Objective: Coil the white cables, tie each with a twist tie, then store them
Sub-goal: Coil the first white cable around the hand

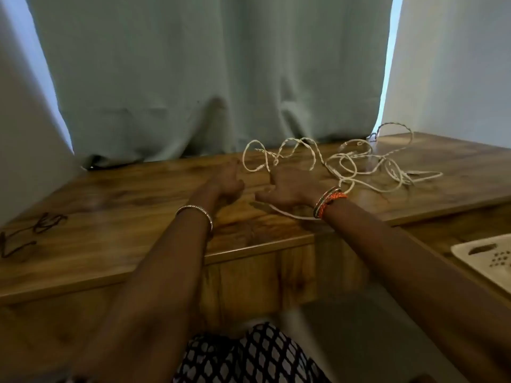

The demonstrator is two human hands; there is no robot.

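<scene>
- Right now both hands are out over the wooden table (116,217), w/ the white cables (345,164) lying as one loose tangle on it, none coiled or tied yet
- Left hand (228,179) sits just left of the tangle's near-left loop; fingers look loosely extended, nothing in its grip as far as the blur lets me tell
- Right hand (290,186) is spread, fingers relaxed, at the near-left edge of the tangle; fingertips seem to touch a loop, but no curl round it shows
- One strand (287,214) runs out of the tangle toward the table's front edge, passing under the right wrist
- Step in hand, imo: pick out one cable & free it from the rest
- To do it well: find an end first, prob that near strand, pinch it w/ right hand, then feed it out slowly w/ left so loops don't cinch into knots
- Braided-looking loop at the tangle's left seems a separate cable; lift it off rather than drag thru
- Dark twist ties (41,225) lie far left of the tangle, well apart; bring one closer before coiling
- White perforated tray (486,258) sits right & nearer than the tangle, on a lower surface; likely the storage spot, can't confirm
</scene>
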